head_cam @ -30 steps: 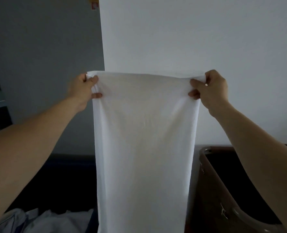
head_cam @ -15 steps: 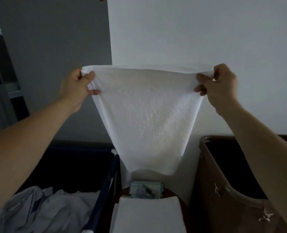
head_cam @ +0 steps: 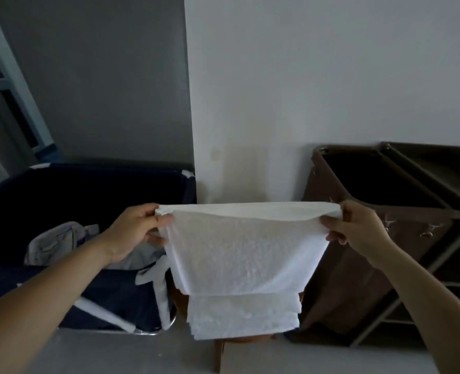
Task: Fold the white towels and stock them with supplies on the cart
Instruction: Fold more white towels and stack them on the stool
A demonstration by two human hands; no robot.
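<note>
Holding a white towel point(head_cam: 245, 255) up, doubled over and stretched wide between both hands. My left hand point(head_cam: 135, 230) pinches the left corner, thumb on top. My right hand point(head_cam: 358, 230) grips the right corner, fingers point(head_cam: 331, 222) curled into the cloth. The towel hangs just above a stack of folded towels point(head_cam: 243, 317), which sits on a round brown stool point(head_cam: 179, 300), I think; the light's poor. There's a navy laundry bin point(head_cam: 94, 184) with grey clothes point(head_cam: 59, 241) on my left and a brown hamper point(head_cam: 358, 279) on my right.
</note>
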